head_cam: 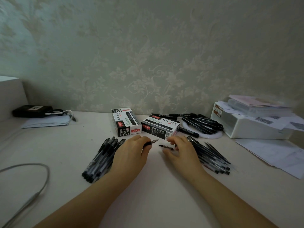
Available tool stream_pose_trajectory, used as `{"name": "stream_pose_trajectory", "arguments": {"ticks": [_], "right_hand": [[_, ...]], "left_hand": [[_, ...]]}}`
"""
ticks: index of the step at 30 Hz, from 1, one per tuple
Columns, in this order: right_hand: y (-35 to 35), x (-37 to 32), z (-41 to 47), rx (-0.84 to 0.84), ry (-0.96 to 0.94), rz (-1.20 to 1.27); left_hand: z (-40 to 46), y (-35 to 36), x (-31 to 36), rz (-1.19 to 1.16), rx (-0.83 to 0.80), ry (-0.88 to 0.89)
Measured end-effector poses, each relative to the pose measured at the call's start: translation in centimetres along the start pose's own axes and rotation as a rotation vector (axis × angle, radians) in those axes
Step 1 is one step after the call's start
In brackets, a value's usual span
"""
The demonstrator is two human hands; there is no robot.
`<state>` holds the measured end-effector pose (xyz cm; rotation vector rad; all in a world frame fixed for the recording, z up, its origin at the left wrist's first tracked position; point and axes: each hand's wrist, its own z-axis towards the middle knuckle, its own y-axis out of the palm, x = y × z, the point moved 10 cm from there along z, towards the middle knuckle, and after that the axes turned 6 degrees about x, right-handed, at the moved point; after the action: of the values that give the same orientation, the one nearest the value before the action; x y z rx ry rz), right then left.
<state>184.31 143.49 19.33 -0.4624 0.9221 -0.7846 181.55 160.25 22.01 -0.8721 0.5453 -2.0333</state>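
1. Black gel pens (98,160) lie in a loose bundle on the desk (156,186), just left of the left wrist and partly under it.
2. Left hand (131,150): fingers curled round a pen body (152,142). Only the dark grip and metal tip show beyond the fingers. The tip points right and slightly up, toward the other hand.
3. Gap: the pen body tip and the refill (166,146) are near each other but apart, and neither part touches the other.
4. Refill: a thin dark rod, held low over the desk between the two hands. Its long axis runs almost left to right, and the free end faces left, toward the pen body.
5. Right hand (180,148): thumb and fingers curled, pinching the refill at its right end. This hand is the nearer one to the refill.
6. Judgement: the two axes are close to in line but offset, with the refill lower than the tip. Joining them calls for raising or tilting one part before closing the gap.
7. Further pens (213,160) fan out just right of the right hand.
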Motion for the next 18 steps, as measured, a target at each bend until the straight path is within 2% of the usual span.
{"name": "stream_pose_trajectory", "arguments": {"ticks": [7, 15, 18], "right_hand": [[1.0, -1.2, -0.2, -0.066, -0.091, -0.133], [0.0, -1.5, 0.0, -0.016, -0.076, 0.14], [0.2, -2.4, -0.2, -0.068, -0.115, 0.206]], "left_hand": [[-0.2, 0.7, -0.1, 0.025, -0.046, 0.003], [-0.1, 0.7, 0.0, 0.022, -0.062, 0.023], [0.0, 0.6, 0.3, 0.011, -0.067, 0.045]]}}
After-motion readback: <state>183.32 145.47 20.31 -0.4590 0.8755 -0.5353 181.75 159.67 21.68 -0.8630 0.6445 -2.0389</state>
